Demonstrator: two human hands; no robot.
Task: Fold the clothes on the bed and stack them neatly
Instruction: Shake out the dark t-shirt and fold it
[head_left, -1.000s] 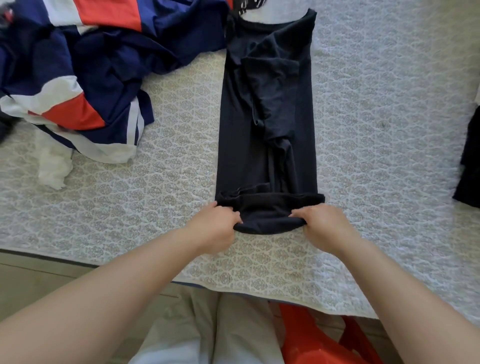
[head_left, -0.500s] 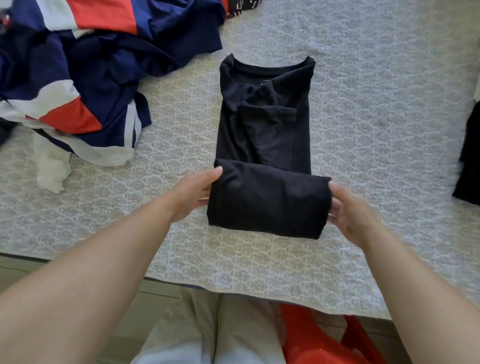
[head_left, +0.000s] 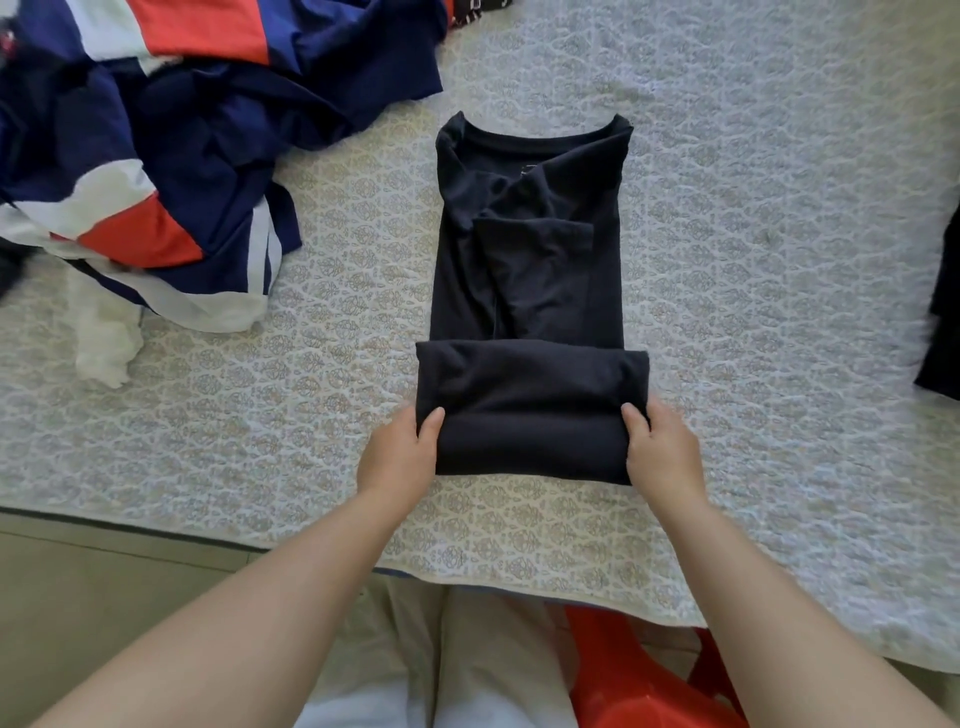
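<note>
Left hand pinching shirt fold's left end, thumb on top. Shirt mid-bed, partly folded toward collar. Right hand likewise pinching right end, fingers probably tucked beneath. Best lifted evenly, ends level, edges squared.

Open bedspread lies right of the black shirt and beyond its collar. A heap of navy, red and white clothes crowds the left; a dark garment, perhaps folded, edges the far right.
</note>
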